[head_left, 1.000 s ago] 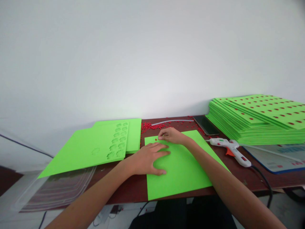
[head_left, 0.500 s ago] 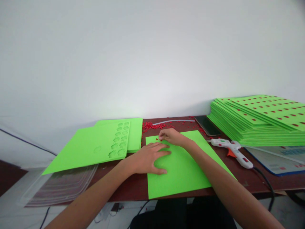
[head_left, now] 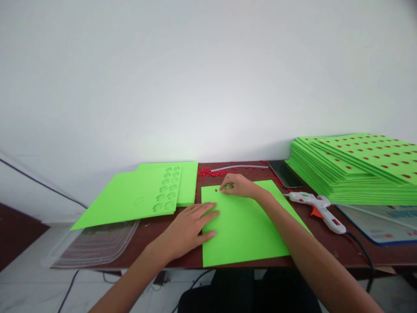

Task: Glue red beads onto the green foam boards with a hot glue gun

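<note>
Green sheet (head_left: 247,226) lying flat at the desk's (head_left: 329,248) near edge. Right hand (head_left: 239,186), fingertips pressed together in a pinching grip at the sheet's far edge beside a small red bead (head_left: 216,190); whether a bead is held cannot be told. Left hand (head_left: 189,228), fingers spread, flat on the sheet's left margin. Loose red beads (head_left: 210,173) behind; glue gun (head_left: 317,206) to the right.

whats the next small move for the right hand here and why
Probably press the small red piece down near the green sheet's top left corner: the right hand pinches just beside it, while the left hand lies flat on the sheet's left edge, steadying it.
</note>
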Demonstrator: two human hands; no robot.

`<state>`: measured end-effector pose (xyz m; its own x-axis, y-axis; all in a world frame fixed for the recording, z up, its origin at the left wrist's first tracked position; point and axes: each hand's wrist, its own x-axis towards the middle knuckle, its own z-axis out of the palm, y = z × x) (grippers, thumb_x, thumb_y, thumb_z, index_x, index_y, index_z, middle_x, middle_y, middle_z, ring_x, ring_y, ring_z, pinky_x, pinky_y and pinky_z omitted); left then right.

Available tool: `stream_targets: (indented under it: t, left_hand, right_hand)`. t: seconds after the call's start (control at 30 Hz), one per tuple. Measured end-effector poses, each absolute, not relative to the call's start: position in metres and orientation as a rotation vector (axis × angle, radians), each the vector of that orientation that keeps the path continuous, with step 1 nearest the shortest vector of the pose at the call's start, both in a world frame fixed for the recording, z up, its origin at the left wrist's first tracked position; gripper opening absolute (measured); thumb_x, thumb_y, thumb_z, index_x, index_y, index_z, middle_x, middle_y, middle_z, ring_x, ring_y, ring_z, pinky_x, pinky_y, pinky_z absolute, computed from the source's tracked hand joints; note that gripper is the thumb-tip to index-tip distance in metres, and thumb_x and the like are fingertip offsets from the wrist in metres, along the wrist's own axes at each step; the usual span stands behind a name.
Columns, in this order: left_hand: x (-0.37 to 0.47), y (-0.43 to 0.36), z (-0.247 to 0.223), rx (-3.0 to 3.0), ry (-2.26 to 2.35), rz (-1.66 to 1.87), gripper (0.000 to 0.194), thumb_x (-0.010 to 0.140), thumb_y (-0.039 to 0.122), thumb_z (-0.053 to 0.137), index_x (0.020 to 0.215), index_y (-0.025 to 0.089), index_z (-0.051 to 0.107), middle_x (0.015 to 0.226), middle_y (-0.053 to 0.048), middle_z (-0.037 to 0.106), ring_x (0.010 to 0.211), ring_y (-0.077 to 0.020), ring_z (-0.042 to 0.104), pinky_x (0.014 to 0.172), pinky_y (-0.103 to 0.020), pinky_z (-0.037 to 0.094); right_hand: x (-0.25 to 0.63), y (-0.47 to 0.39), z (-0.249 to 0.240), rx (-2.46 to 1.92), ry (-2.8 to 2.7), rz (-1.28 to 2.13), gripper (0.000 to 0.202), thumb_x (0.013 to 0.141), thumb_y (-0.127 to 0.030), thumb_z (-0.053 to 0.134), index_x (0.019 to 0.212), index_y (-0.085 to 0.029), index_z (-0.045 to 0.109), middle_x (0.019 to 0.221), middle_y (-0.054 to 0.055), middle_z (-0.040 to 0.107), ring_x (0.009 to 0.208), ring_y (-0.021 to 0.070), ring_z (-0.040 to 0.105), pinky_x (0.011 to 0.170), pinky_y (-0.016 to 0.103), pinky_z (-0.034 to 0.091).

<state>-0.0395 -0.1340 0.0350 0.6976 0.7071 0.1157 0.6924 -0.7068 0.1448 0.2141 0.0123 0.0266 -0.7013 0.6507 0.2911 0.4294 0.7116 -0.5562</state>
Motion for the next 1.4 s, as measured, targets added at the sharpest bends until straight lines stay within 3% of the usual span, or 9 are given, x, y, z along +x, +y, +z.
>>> stream_targets:
  t: [0.27, 0.5, 0.7, 1.0, 1.27, 1.4]
  left_hand:
    - [-0.044, -0.150, 0.019, 2.657, 1.336, 0.416, 0.050, 0.101, 0.042, 0.054, 0.149, 0.033, 0.048, 0.160, -0.001, 0.041, 0.145, -0.0233, 0.041, 0.122, -0.044, 0.035]
    - [-0.046, -0.149, 0.018, 2.596, 1.323, 0.490, 0.050, 0.098, 0.040, 0.058, 0.148, 0.035, 0.050, 0.158, 0.001, 0.044, 0.144, -0.0232, 0.042, 0.122, -0.045, 0.035]
    - [-0.046, -0.150, 0.020, 2.569, 1.326, 0.511, 0.050, 0.097, 0.040, 0.059, 0.146, 0.034, 0.052, 0.157, 0.001, 0.046, 0.144, -0.0236, 0.043, 0.122, -0.046, 0.035]
    - [-0.045, -0.150, 0.017, 2.558, 1.329, 0.541, 0.050, 0.097, 0.040, 0.060, 0.146, 0.034, 0.053, 0.156, 0.001, 0.047, 0.143, -0.0238, 0.044, 0.121, -0.046, 0.035]
    - [-0.046, -0.151, 0.019, 2.559, 1.328, 0.553, 0.050, 0.097, 0.040, 0.059, 0.147, 0.035, 0.052, 0.156, 0.001, 0.047, 0.143, -0.0236, 0.043, 0.121, -0.045, 0.036]
    - [-0.046, -0.151, 0.019, 2.560, 1.331, 0.541, 0.050, 0.097, 0.040, 0.059, 0.147, 0.035, 0.052, 0.156, 0.001, 0.047, 0.143, -0.0237, 0.043, 0.122, -0.046, 0.035]
  right_hand:
    - [0.211, 0.014, 0.020, -0.839, -2.427, 0.618, 0.010, 0.080, -0.013, 0.075, 0.089, -0.016, 0.079, 0.084, 0.005, 0.069, 0.071, 0.0140, 0.058, 0.068, 0.026, 0.044]
    - [0.182, 0.016, 0.005, -0.772, -2.132, 0.742, 0.010, 0.084, -0.025, 0.075, 0.092, -0.019, 0.077, 0.085, 0.003, 0.069, 0.071, 0.0140, 0.057, 0.064, 0.026, 0.044]
    - [0.152, 0.014, 0.001, -0.816, -2.156, 0.691, 0.008, 0.082, -0.016, 0.076, 0.089, -0.019, 0.077, 0.082, 0.001, 0.068, 0.067, 0.0121, 0.054, 0.063, 0.025, 0.042]
    - [0.151, 0.015, -0.003, -0.852, -2.215, 0.621, 0.009, 0.082, -0.016, 0.079, 0.091, -0.020, 0.080, 0.081, 0.002, 0.067, 0.068, 0.0124, 0.053, 0.064, 0.025, 0.041]
    - [0.156, 0.016, -0.003, -0.815, -2.167, 0.677, 0.012, 0.093, -0.026, 0.069, 0.093, -0.021, 0.080, 0.088, 0.004, 0.071, 0.076, 0.0145, 0.059, 0.068, 0.027, 0.045]
    - [0.158, 0.013, -0.001, -0.776, -2.155, 0.664, 0.016, 0.095, -0.024, 0.065, 0.089, -0.020, 0.079, 0.088, 0.005, 0.071, 0.079, 0.0150, 0.061, 0.071, 0.027, 0.046]
